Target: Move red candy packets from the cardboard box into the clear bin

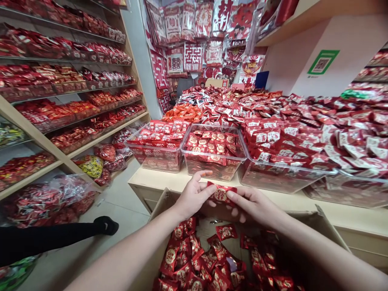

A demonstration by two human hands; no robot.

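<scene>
- A small red packet (221,194) with a round gold mark is up in the air between the 2 hands.
- The left hand (192,196) grips the packet's left end, with its thumb lying on the front.
- The left pointing finger (204,173) sticks out straight, just above the packet.
- The right hand (256,204) pinches the packet's right side, thumb on the front and its other fingers behind and below, partly hidden.
- Both arms reach in from the bottom, 1 on each side, and come close together at the packet.
- The hands are over the far side of a big brown box (312,222).
- Lots of loose red packets (212,258) with gold marks lie low in the box, under the hands and apart from them.
- Past the hands is a pale surface (169,178) with see-through tubs on it.
- The nearest tub (209,169) is full of red packets with round gold marks too.
- A leg in black (54,238) shows at the left, over the floor (133,210).
</scene>
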